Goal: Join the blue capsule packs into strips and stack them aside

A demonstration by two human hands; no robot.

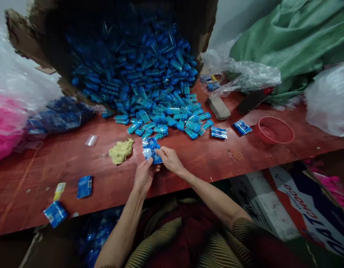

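Both my hands grip a blue printed packet sheet [150,146] above the front of the red table. My left hand [145,173] pinches its lower edge with the thumb on top. My right hand [169,158] closes on the sheet's right side, thumb and fingers pressed together. Just beyond the sheet lies a heap of small clear-and-blue plastic containers [160,108], spilling out of a torn cardboard box [23,41]. To the left of my hands sits a lump of yellow-green putty-like material [121,152].
Blue packets [84,187] lie at the left front, and others [219,133] at the right. A grey block [218,108] and a red basket [274,130] stand right. Plastic bags [7,126] line the left, green cloth [294,33] the back right. A printed carton [302,208] is below the table.
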